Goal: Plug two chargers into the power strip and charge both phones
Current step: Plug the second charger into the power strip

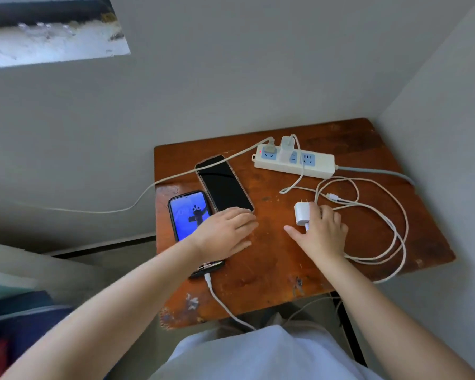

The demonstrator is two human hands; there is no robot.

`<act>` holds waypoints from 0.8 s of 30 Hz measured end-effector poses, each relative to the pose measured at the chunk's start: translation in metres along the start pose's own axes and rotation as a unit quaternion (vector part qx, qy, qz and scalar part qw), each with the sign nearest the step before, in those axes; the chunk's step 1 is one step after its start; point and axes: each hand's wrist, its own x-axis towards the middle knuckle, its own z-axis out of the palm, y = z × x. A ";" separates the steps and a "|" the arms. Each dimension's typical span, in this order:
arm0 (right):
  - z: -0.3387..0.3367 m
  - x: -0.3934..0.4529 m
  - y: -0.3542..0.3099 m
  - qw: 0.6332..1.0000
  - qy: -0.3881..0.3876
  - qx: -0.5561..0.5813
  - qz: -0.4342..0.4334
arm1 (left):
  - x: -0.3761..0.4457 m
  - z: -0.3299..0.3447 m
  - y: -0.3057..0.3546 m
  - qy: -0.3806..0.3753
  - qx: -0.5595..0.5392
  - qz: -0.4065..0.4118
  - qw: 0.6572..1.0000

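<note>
Head view, looking down: the right hand (322, 229) pinches a loose white charger (303, 214) between thumb and fingers, its prongs pointing toward the power strip (294, 161) at the far side of the table (272, 270). The left hand (225, 233) lies flat with fingers spread, its grip closed on nothing, resting across the lit phone (188, 213) just beside the dark phone (224, 185). One charger (287, 145) already stands in the strip; a cable plug (208, 279) appears seated in the lit phone — partly hidden by the wrist. A coiled cable (373, 215) trails right of the held charger. To seat it well, square the prongs over a free socket, press straight down, and steady the strip so it cannot slide.
</note>
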 end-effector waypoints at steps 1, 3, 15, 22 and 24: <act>0.001 0.003 -0.001 1.000 0.007 -0.002 0.002 | 0.010 0.007 0.009 0.017 -0.014 -0.025 0.999; 0.001 0.008 -0.001 1.000 0.020 0.018 0.008 | 0.029 0.021 0.023 0.008 -0.049 -0.128 0.991; -0.065 0.076 0.065 0.981 -0.033 0.100 -0.160 | 0.060 0.072 0.044 -0.015 -0.037 -0.373 0.927; -0.097 0.155 0.068 0.948 -0.047 0.025 -0.314 | 0.063 0.070 0.048 -0.005 -0.021 -0.427 0.904; -0.101 0.170 0.061 0.930 -0.055 -0.012 -0.364 | 0.063 0.069 0.049 0.005 -0.013 -0.454 0.891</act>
